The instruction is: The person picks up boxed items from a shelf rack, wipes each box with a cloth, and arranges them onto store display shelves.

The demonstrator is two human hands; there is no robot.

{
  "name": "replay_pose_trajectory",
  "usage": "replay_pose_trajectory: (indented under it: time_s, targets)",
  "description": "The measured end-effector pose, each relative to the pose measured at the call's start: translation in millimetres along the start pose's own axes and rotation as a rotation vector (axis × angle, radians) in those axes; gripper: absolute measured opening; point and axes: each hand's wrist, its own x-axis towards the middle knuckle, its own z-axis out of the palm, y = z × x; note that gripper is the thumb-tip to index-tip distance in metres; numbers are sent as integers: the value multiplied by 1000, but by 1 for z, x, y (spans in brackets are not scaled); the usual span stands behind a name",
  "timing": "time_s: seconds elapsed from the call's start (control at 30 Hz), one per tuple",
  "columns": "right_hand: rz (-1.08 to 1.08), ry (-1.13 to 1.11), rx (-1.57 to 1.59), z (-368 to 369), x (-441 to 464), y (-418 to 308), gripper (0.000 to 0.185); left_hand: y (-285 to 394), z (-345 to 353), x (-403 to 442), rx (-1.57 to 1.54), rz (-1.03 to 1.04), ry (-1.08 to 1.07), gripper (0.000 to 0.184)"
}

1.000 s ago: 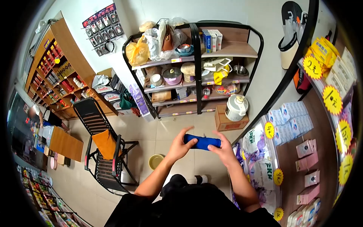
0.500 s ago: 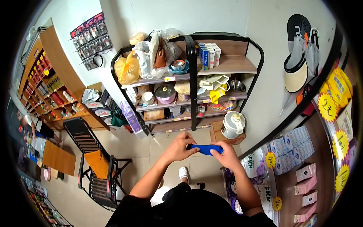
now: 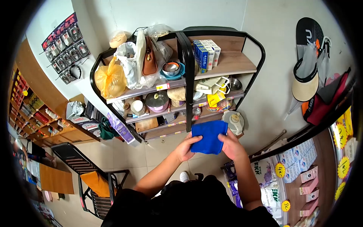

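A folded blue cloth [image 3: 208,137] is held up in front of me, its flat face turned toward the camera. My left hand [image 3: 186,148] grips its left edge, the thumb lying over the front. At the right edge my right hand [image 3: 231,145] pinches the cloth, thumb on the near face; the other fingers are mostly hidden behind it. Behind the cloth stands a shelf unit with a black frame [image 3: 188,83]. Its upper right board carries blue and white boxes [image 3: 206,55].
On the shelves sit a yellow plastic bag [image 3: 110,80], a brown handbag [image 3: 149,62] and a lidded pot [image 3: 157,101]. A white rice cooker [image 3: 233,122] stands at lower right. A folding chair [image 3: 85,172] is at my left, packaged goods [image 3: 297,159] at my right. A person stands far left.
The blue cloth was seen edge-on as a narrow strip and now shows a broad square face. Both hands have shifted slightly, and the camera view has moved closer to the shelves.
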Motion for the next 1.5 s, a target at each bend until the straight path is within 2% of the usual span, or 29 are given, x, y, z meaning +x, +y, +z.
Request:
replay_pose_trajectory:
  time_s: [0.03,0.07,0.13,0.17,0.27,0.4,0.47,0.53,0.57,0.6,0.67,0.7,0.73,0.8,0.87,0.93,0.97,1.0,1.07,1.13,1.2,1.27,1.33,1.5]
  targets:
    - [-5,2,2,1,5,2,61,4,-7,7,129,100,-8,46]
    - [-39,29,-74,2,10,3,67,12,-14,14,134,97,-13,46]
    - [-98,83,-226,3,21,4,81,25,-27,24,545,204,33,46]
    - [-99,80,-224,4,27,2,81,28,-30,30,541,230,103,49]
    - [-28,9,-503,4,48,-16,72,48,-13,37,490,338,137,53]
    - [-112,10,-412,-9,78,-23,68,71,-1,66,629,441,100,63]
    - [-166,-15,-357,-26,99,-20,64,79,5,87,703,522,-17,67]
    - [72,7,315,-48,127,-19,60,85,13,115,659,537,-38,66]
    - [172,-35,328,-64,141,-16,65,88,16,129,612,544,-64,66]
    - [173,-46,328,-72,155,-13,65,94,18,144,618,552,-62,66]
    - [251,-152,415,-86,179,-4,72,103,20,174,752,408,-183,64]
    - [365,-454,695,-96,192,-15,78,108,20,189,777,378,-212,66]
    - [368,-462,699,-103,204,-22,78,114,22,203,784,380,-206,66]
    - [-20,-377,262,-110,220,-40,93,126,31,228,830,347,-207,67]
    - [-28,-301,245,-128,240,-56,87,144,49,250,935,353,-175,69]
    - [-9,-100,91,-123,250,-90,74,169,68,274,1320,294,-171,66]
    - [-27,-67,186,-123,255,-99,67,186,84,286,1531,305,-82,61]
    - [-27,-67,189,-130,261,-104,67,191,77,313,1439,467,-92,53]
    - [8,-131,425,-147,272,-111,66,217,76,363,1694,812,20,48]
    - [-62,-118,427,-158,281,-111,62,242,78,410,1886,1028,193,43]
    - [-65,-89,421,-169,284,-112,58,259,80,449,2023,988,356,40]
    - [-93,-96,417,-174,288,-112,56,267,76,481,2070,938,390,43]
    - [-77,-92,394,-173,289,-117,53,271,72,502,2248,898,543,48]
    - [-121,-82,348,-166,293,-130,47,272,66,529,2302,679,621,53]
